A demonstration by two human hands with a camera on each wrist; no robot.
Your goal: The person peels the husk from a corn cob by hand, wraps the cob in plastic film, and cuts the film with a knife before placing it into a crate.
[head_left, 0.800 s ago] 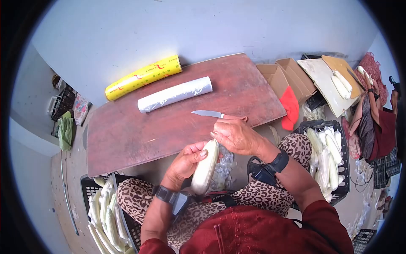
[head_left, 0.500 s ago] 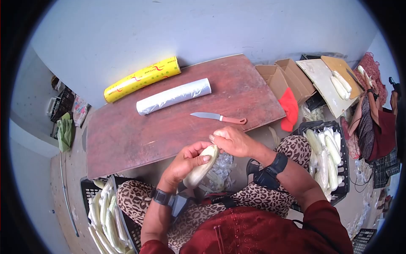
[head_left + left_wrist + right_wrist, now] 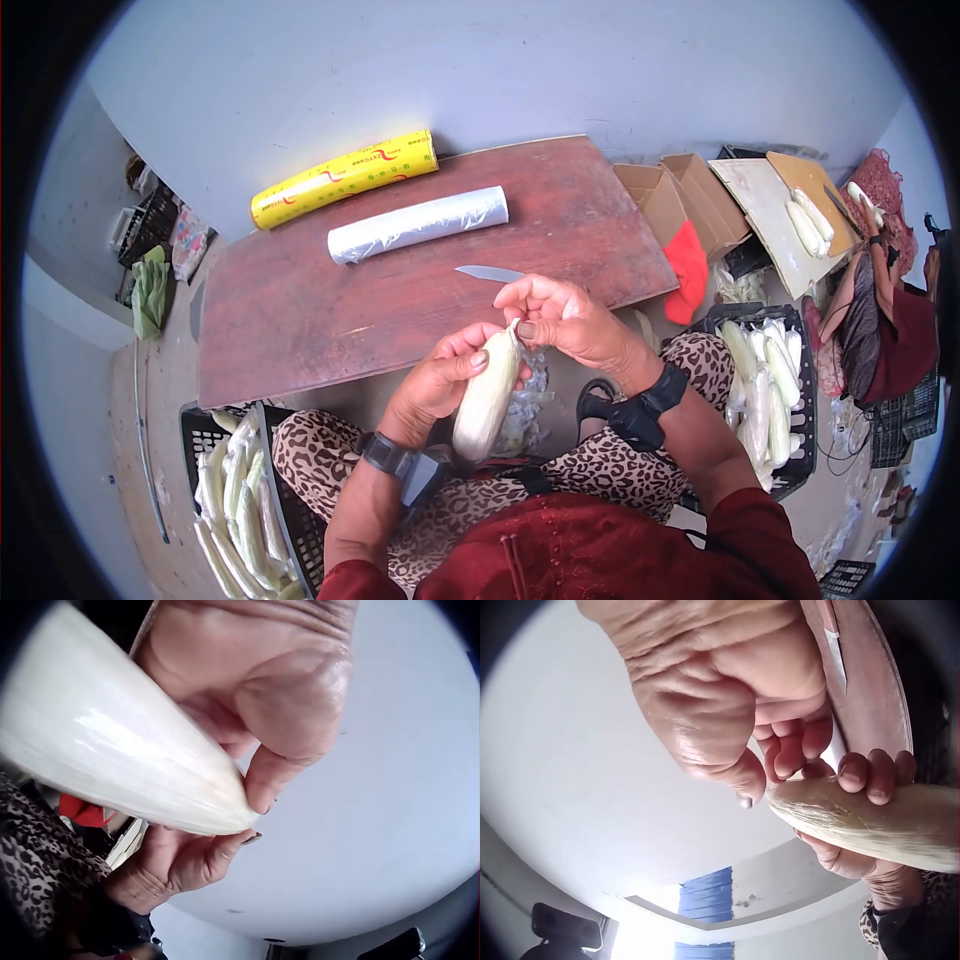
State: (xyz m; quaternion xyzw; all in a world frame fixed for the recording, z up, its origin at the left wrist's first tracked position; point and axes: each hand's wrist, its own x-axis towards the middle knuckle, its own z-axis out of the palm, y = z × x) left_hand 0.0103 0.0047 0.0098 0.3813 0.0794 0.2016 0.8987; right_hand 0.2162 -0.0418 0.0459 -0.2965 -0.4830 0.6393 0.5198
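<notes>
My left hand (image 3: 453, 372) holds a pale, glossy ear of corn (image 3: 486, 400) in its husk, with the thumb along the near side and the fingertips around the far side. The narrow end of the ear points up and away from me. At that end is my right hand (image 3: 570, 318), its thumb right by the tip and its index finger lifted clear. In the right wrist view, the right hand (image 3: 727, 712) has its thumb and bent fingers spread around the tip of the ear (image 3: 840, 814). Up close, the left wrist view shows the husk (image 3: 127, 742) smooth and shiny.
On the red-brown board (image 3: 290, 330) lie a knife (image 3: 487, 273), a clear film roll (image 3: 420, 225) and a yellow-wrapped roll (image 3: 345, 178). Crates of pale ears stand at left (image 3: 262, 430) and right (image 3: 808, 400). A cardboard box (image 3: 690, 205) and red cloth (image 3: 686, 270) are at the right.
The right hand pinched the tip earlier; its fingers have spread and its index finger has lifted. The ear tilted over, then came back more upright in the left hand.
</notes>
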